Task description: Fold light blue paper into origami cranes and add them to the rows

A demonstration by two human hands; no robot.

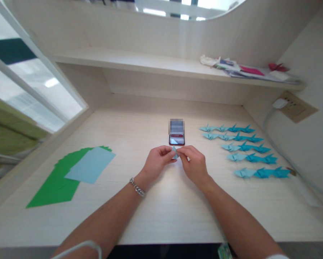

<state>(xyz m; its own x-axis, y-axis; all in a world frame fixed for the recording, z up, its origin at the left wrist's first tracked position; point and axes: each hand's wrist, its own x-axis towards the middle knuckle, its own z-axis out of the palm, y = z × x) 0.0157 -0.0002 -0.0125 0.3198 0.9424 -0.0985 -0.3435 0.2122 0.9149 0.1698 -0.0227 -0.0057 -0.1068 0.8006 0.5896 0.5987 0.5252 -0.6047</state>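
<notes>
A small folded piece of light blue paper (174, 152) is held between my two hands above the middle of the desk. My left hand (160, 158) pinches it from the left, thumb across its front. From the other side, my right hand (193, 162) grips its right edge with thumb and forefinger. Just beyond my fingers lies a phone (176, 139) with its screen lit. To the right, several folded paper cranes (243, 173) in light and darker blue sit in rows. The paper's lower part is partly hidden by my fingers.
Fanned green paper sheets (52, 183) lie at the left, with a light blue sheet (92, 165) on top. A shelf (150, 64) spans the back, holding papers (251, 70) at its right. A white cable (274, 142) runs from the wall socket (296, 107) down the right side.
</notes>
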